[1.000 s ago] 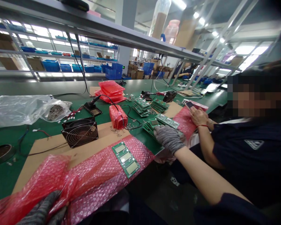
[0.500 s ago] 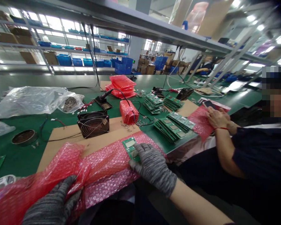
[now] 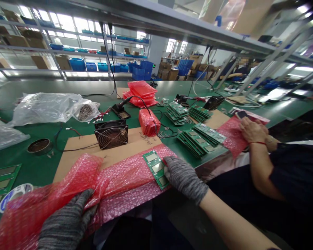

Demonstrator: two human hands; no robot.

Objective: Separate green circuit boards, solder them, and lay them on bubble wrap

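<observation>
A green circuit board (image 3: pixel 151 158) with rectangular silver panels lies slanted on a strip of red bubble wrap (image 3: pixel 127 172). My right hand (image 3: pixel 184 177), in a grey knitted glove, grips the board's right edge with bent fingers. Its thumb sits near the panels. At the lower left, my left hand (image 3: pixel 65 218), gloved the same way, is closed on a bunched fold of the bubble wrap. Part of that grip is hidden under the film. Brown cardboard (image 3: pixel 75 152) lies beneath the wrap.
A black fan (image 3: pixel 111 135) stands behind the wrap, beside a red wrapped bundle (image 3: pixel 148 122). Stacked circuit boards (image 3: pixel 195 142) sit to the right, near a co-worker's hands (image 3: pixel 253 130). A tape roll (image 3: pixel 15 198) and a round tin (image 3: pixel 39 146) are on the left.
My right hand has shifted from lying over the circuit board to its right edge, uncovering more panels. My left hand still holds the wrap. The whole view has swung slightly left.
</observation>
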